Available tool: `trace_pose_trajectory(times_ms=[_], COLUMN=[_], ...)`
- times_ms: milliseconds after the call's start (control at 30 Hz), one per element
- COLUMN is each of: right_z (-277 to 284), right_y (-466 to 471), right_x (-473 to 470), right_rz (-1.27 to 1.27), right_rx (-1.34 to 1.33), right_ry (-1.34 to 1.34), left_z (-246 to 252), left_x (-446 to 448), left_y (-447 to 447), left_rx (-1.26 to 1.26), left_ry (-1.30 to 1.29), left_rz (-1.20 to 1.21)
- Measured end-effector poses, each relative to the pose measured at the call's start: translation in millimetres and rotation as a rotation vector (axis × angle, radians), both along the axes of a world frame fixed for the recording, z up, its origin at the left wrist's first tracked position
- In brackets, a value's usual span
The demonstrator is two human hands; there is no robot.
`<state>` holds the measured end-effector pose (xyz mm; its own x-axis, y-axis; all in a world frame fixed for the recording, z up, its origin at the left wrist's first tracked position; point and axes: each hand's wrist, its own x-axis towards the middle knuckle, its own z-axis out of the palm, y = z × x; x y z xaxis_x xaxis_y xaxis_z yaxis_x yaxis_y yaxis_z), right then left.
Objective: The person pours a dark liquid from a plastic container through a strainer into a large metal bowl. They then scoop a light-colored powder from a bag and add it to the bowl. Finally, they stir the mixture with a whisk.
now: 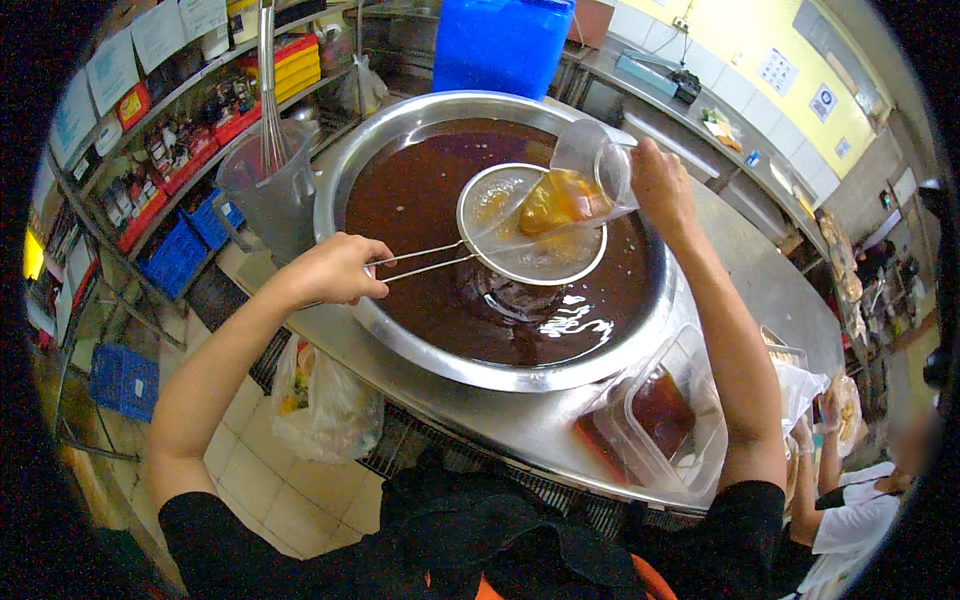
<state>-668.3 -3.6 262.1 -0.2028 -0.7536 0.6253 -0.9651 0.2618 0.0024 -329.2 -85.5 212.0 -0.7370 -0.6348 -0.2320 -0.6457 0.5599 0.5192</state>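
My left hand (341,270) grips the wire handle of a round fine-mesh strainer (491,255), held over a wide steel basin (334,187). Dark brown liquid (412,225) fills much of the basin, and ripples show below the strainer. In my right hand (664,187) is a clear plastic jug (589,146), tipped to the left above the mesh. Amber liquid (559,206) lies in its lower side, and the jug's lip reaches over the strainer. Yellowish wet residue or foam shows on the mesh. Whether liquid is flowing is hard to tell.
A clear plastic container (637,420) with reddish-brown liquid stands at the steel table's near edge. Left of the basin is a large pitcher (262,195) holding a whisk (270,112). A blue bin (499,49) stands behind. A plastic bag (326,412) hangs below the table; another person (855,510) is at right.
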Motion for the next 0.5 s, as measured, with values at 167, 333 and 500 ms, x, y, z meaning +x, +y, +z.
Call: trace_pose_trajectory(times_ms=[167, 333, 500], right_z=[-5, -9, 5], right_y=[3, 7, 43], right_x=[21, 23, -10], right_rz=[0.042, -0.057, -0.020], right_rx=[0.017, 0.027, -0.116], right_ry=[0.198, 0.223, -0.813], left_z=[1, 8, 11], left_x=[-1, -1, -1], left_y=[-3, 0, 5], left_rx=[-0.032, 0.042, 0.041], left_ry=[-0.015, -0.020, 0.023], left_rz=[-0.039, -0.001, 0.024])
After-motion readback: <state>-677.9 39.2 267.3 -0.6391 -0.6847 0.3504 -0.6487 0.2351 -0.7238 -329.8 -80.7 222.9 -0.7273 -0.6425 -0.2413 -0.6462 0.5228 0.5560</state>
